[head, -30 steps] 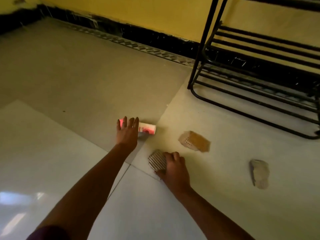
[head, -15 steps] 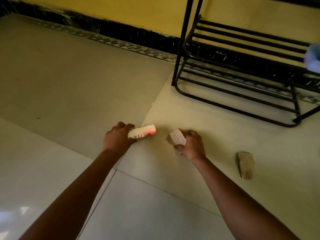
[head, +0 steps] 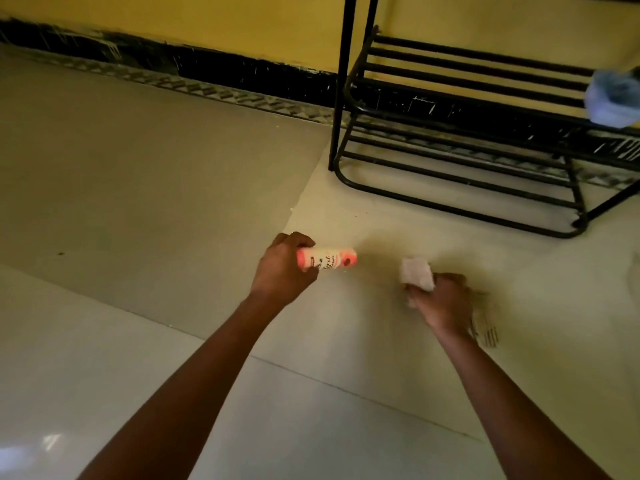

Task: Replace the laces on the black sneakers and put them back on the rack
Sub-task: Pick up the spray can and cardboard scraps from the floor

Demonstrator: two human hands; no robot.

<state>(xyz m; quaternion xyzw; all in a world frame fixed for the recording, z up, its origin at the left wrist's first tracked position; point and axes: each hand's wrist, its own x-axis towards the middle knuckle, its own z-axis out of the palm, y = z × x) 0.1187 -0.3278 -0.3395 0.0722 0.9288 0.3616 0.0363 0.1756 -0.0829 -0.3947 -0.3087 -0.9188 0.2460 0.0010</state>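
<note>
L hand (head: 282,268) grips white-and-pink cylindrical bottle (head: 329,259); R hand (head: 445,301) clutches pale folded cloth (head: 417,273), w/ black metal-bar rack (head: 460,161) beyond.

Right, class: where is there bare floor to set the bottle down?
Bare: the grey floor between the left hand and the black skirting; also the pale tiles between both forearms. Crowded: beside the right hand, where a blurred item lies, and by the rack.
</note>
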